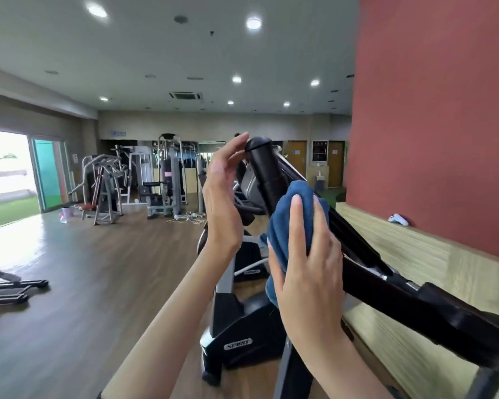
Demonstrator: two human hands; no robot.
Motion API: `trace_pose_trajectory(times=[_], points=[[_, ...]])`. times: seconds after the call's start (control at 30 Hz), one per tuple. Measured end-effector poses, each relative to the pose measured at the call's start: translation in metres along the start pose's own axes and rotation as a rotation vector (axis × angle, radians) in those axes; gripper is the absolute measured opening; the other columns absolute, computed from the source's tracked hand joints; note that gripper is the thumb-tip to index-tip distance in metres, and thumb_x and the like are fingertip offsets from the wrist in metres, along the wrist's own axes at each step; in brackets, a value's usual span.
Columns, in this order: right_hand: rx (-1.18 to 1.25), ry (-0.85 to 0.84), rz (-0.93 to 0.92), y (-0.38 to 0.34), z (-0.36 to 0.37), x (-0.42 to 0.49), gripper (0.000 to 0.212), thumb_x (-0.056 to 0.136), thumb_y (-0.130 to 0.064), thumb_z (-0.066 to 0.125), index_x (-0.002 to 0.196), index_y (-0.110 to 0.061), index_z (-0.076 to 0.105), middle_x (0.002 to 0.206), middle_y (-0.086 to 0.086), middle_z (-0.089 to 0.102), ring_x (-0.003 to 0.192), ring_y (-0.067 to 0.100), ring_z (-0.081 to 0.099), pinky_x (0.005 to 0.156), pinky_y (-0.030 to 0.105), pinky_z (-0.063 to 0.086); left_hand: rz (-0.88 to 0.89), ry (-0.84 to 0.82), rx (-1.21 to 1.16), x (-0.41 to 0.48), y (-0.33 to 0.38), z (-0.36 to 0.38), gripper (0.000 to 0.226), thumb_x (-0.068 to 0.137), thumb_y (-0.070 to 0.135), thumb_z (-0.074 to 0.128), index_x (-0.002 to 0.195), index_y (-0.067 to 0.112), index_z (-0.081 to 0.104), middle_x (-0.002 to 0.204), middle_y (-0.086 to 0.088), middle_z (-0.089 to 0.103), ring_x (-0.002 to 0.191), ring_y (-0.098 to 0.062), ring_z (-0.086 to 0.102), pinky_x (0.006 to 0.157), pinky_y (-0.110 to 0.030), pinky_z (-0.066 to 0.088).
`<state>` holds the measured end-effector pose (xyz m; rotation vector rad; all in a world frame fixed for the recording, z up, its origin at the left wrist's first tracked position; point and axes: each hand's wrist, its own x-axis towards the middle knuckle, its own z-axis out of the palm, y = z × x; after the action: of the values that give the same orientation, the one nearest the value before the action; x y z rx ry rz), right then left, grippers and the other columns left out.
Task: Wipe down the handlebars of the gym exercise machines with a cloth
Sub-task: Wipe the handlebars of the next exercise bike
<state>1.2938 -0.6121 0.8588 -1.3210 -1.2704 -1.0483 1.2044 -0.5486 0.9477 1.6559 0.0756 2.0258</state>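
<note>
A black handlebar point(267, 168) of an exercise machine rises toward the upper left in the middle of the view. A blue cloth point(284, 226) is wrapped around the bar below its capped end. My right hand point(306, 254) grips the cloth against the bar, thumb on the near side. My left hand point(222, 194) is raised beside the bar with straight fingers, its fingertips touching the cap at the top.
The machine's black arm point(415, 300) runs down to the right along a wooden ledge point(415, 249) under a red wall. A black "SPIRIT" machine base point(239, 326) stands below my arms. Weight machines point(156, 180) line the far wall. Black floor equipment point(9, 286) lies at left.
</note>
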Motion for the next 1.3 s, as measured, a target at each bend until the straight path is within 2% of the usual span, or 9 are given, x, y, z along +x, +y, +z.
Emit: trace_pose_trajectory(times=[0.13, 0.27, 0.43, 0.6, 0.8, 0.9, 1.0, 1.17, 1.3], points=[[-0.048, 0.048, 0.025, -0.014, 0.007, 0.011, 0.061, 0.096, -0.035, 0.037, 0.148, -0.005, 0.027, 0.147, 0.023, 0.031, 0.112, 0.037, 0.05, 0.095, 0.044, 0.049, 0.013, -0.064, -0.213, 0.006, -0.005, -0.005, 0.058, 0.1, 0.033, 0.01, 0.117, 0.0, 0.055, 0.113, -0.01, 0.063, 0.11, -0.019, 0.057, 0.093, -0.025, 0.042], [-0.17, 0.122, 0.054, -0.033, 0.017, 0.028, 0.062, 0.095, -0.034, 0.041, 0.148, -0.004, 0.028, 0.147, 0.024, 0.032, 0.111, 0.036, 0.046, 0.094, 0.043, 0.049, 0.011, -0.127, -0.336, 0.019, -0.017, -0.013, 0.063, 0.098, 0.026, 0.005, 0.114, -0.004, 0.058, 0.113, -0.024, 0.061, 0.109, -0.029, 0.056, 0.096, -0.033, 0.042], [-0.309, 0.241, 0.113, -0.054, 0.034, 0.064, 0.065, 0.093, -0.025, 0.058, 0.149, -0.008, 0.03, 0.149, 0.021, 0.033, 0.111, 0.037, 0.048, 0.09, 0.046, 0.053, -0.05, -0.261, -0.488, 0.033, -0.027, -0.02, 0.066, 0.097, 0.029, 0.006, 0.11, -0.007, 0.059, 0.108, -0.022, 0.063, 0.105, -0.026, 0.058, 0.094, -0.03, 0.044], [-0.393, 0.373, 0.209, -0.071, 0.049, 0.094, 0.057, 0.094, -0.02, 0.058, 0.147, -0.02, 0.037, 0.152, 0.014, 0.033, 0.109, 0.035, 0.048, 0.089, 0.044, 0.053, -0.117, -0.424, -0.631, 0.046, -0.04, -0.023, 0.067, 0.097, 0.035, 0.008, 0.111, -0.005, 0.06, 0.111, -0.023, 0.063, 0.109, -0.032, 0.056, 0.098, -0.04, 0.042], [-0.343, 0.377, 0.099, -0.058, 0.039, 0.053, 0.048, 0.095, -0.016, 0.049, 0.142, -0.018, 0.036, 0.15, 0.01, 0.03, 0.131, 0.019, 0.034, 0.114, 0.018, 0.019, -0.221, -0.461, -0.784, 0.048, -0.043, -0.017, 0.072, 0.097, 0.033, 0.004, 0.104, -0.006, 0.064, 0.105, -0.02, 0.066, 0.105, -0.026, 0.059, 0.097, -0.03, 0.041], [-0.346, 0.37, 0.067, -0.055, 0.039, 0.045, 0.045, 0.098, -0.017, 0.046, 0.141, -0.016, 0.034, 0.15, 0.008, 0.024, 0.138, 0.009, 0.023, 0.115, 0.029, 0.023, -0.267, -0.473, -0.84, 0.046, -0.042, -0.016, 0.072, 0.096, 0.035, 0.004, 0.101, -0.002, 0.066, 0.105, -0.019, 0.067, 0.105, -0.025, 0.06, 0.097, -0.029, 0.041], [-0.374, 0.375, 0.029, -0.058, 0.042, 0.056, 0.043, 0.1, -0.02, 0.043, 0.142, -0.015, 0.033, 0.15, 0.009, 0.022, 0.138, 0.021, 0.029, 0.113, 0.04, 0.031, -0.289, -0.486, -0.886, 0.046, -0.041, -0.016, 0.071, 0.096, 0.036, 0.005, 0.1, -0.002, 0.065, 0.104, -0.018, 0.068, 0.104, -0.024, 0.061, 0.094, -0.026, 0.042], [-0.621, 0.361, -0.062, -0.063, 0.048, 0.092, 0.045, 0.096, -0.014, 0.052, 0.14, -0.011, 0.044, 0.148, 0.008, 0.027, 0.134, 0.029, 0.027, 0.112, 0.043, 0.035, -0.391, -0.497, -0.987, 0.046, -0.04, -0.015, 0.062, 0.092, 0.042, 0.011, 0.096, 0.01, 0.064, 0.091, 0.003, 0.07, 0.094, -0.011, 0.06, 0.085, -0.021, 0.044], [-0.713, 0.338, -0.058, -0.063, 0.049, 0.084, 0.049, 0.092, -0.008, 0.062, 0.139, -0.012, 0.049, 0.147, 0.003, 0.027, 0.13, 0.032, 0.03, 0.104, 0.045, 0.045, -0.355, -0.475, -1.004, 0.046, -0.04, -0.012, 0.062, 0.093, 0.041, 0.01, 0.104, 0.008, 0.061, 0.099, -0.003, 0.067, 0.098, -0.013, 0.058, 0.088, -0.023, 0.042]])
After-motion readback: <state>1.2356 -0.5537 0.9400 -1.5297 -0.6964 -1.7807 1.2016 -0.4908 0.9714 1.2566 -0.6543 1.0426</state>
